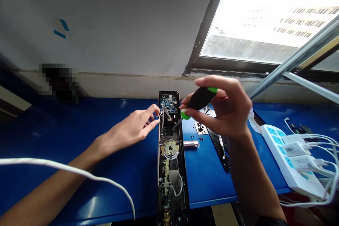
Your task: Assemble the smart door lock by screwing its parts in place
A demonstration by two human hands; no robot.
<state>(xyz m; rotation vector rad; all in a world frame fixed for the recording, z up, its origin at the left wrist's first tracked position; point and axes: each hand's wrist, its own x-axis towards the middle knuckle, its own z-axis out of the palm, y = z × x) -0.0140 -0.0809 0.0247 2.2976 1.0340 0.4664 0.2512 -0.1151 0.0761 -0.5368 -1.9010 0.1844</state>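
An opened door-lock body lies lengthwise on the blue table, its circuit board, wires and brass gear exposed. My right hand is closed round a black screwdriver with green ends; its metal tip points down into the upper part of the lock. My left hand rests against the lock's left edge, fingertips pinching a thin white wire there.
A small metal cylinder, a metal plate and loose screws lie right of the lock, beside a black cover panel. A white power strip with chargers sits far right. A white cable crosses my left forearm. Wall and window stand behind.
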